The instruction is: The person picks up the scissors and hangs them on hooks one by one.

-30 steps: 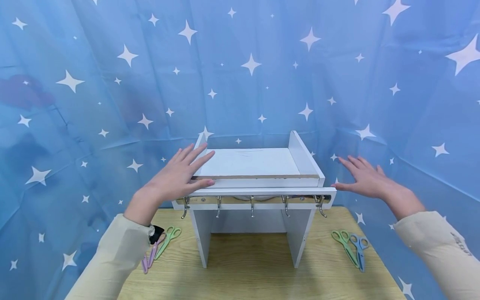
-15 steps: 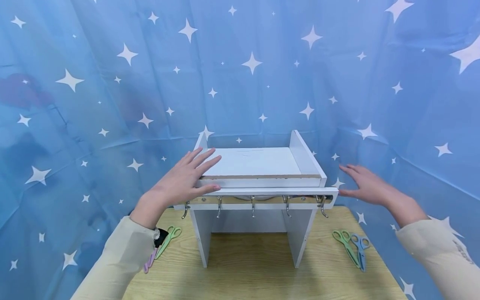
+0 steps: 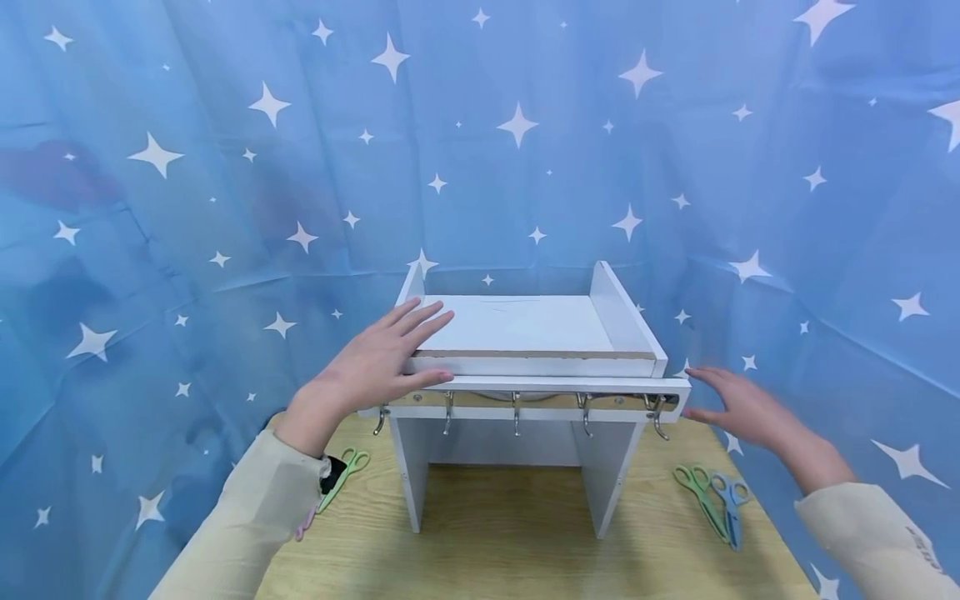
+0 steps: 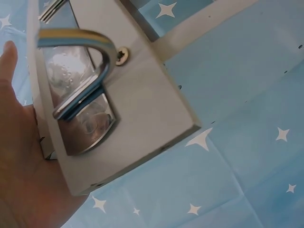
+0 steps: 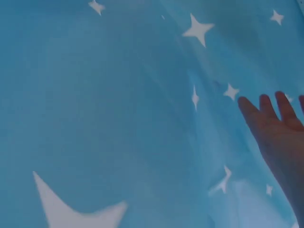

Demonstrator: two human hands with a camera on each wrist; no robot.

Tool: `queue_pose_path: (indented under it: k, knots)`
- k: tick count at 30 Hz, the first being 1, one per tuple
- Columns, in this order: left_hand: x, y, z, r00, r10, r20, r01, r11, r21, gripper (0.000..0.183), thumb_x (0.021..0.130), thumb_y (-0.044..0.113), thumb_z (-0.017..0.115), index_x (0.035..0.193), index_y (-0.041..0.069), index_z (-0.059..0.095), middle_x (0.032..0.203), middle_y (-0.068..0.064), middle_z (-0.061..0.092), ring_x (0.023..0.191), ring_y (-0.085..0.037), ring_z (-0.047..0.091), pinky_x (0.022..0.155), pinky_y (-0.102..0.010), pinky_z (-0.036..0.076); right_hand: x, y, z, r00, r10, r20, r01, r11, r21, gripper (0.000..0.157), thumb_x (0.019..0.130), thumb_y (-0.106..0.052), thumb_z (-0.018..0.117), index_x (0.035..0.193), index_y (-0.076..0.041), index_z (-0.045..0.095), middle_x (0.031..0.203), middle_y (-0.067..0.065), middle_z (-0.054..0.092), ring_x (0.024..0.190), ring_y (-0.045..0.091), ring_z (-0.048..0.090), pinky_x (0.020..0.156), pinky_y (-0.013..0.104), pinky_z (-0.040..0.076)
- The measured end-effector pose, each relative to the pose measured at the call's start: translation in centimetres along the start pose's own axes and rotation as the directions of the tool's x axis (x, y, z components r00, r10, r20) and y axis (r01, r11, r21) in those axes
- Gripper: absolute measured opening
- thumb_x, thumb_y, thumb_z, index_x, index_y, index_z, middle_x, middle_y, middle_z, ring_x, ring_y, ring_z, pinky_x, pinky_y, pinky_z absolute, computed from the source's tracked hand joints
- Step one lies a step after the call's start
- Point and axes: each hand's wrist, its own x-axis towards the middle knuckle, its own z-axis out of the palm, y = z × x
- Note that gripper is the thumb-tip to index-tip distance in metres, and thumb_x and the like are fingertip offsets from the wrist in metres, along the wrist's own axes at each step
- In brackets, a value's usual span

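Now lower, the right hand (image 3: 753, 410) leaves the white rack (image 3: 528, 367) between its outstretched fingers and the spread left hand (image 3: 372, 364). Contact is unclear.

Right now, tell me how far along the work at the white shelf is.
Looks done: the shelf stands upright on the table, hooks lined along its front. In hand: the left hand is at its left end, the right hand beside its right; neither clearly grips it. Left, perhaps: hanging things, since the hooks look bare and the blue scissors lie on the table.

1 shelf (image 3: 525, 325) – 5 hooks (image 3: 516, 412) – 4 scissors (image 3: 732, 510)
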Motion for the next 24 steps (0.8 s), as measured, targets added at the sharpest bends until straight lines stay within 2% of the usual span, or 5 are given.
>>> queue_pose_path:
  k: [6, 15, 24]
  knots:
    - [0.1, -0.1, 0.3, 1.000, -0.007, -0.002, 0.007, 1.000, 0.011, 0.081, 0.094, 0.065, 0.053, 0.160, 0.033, 0.018, 0.167, 0.002, 0.022, 0.157, -0.027, 0.012, 0.126, -0.051, 0.022, -0.6, 1.0, 2.1, 0.999, 0.025, -0.031, -0.025, 1.000, 0.009, 0.081, 0.092, -0.050, 0.067, 0.143, 0.008, 0.045, 0.142, 0.039, 0.045, 0.126, 0.059, 0.043, 0.101, 0.072, 0.039]
    - [0.1, -0.2, 0.5, 0.999, 0.011, -0.040, -0.011, 1.000, 0.015, 0.082, 0.093, 0.064, 0.055, 0.160, 0.032, 0.021, 0.166, 0.001, 0.026, 0.157, -0.027, 0.015, 0.126, -0.052, 0.023, -1.7, 2.7, 4.8, 0.998, 0.047, -0.034, -0.045, 0.998, 0.041, 0.078, 0.092, -0.047, 0.069, 0.142, 0.009, 0.046, 0.140, 0.038, 0.047, 0.124, 0.059, 0.045, 0.100, 0.072, 0.040]
    - [0.2, -0.3, 0.6, 0.999, 0.010, -0.043, -0.009, 1.000, 0.029, 0.081, 0.093, 0.064, 0.054, 0.160, 0.032, 0.022, 0.166, 0.002, 0.026, 0.156, -0.025, 0.015, 0.125, -0.050, 0.024, -2.9, 4.3, 6.5, 0.995, 0.096, -0.005, -0.096, 0.994, 0.045, 0.077, 0.090, -0.043, 0.071, 0.139, 0.012, 0.047, 0.138, 0.041, 0.046, 0.122, 0.062, 0.044, 0.099, 0.074, 0.039]
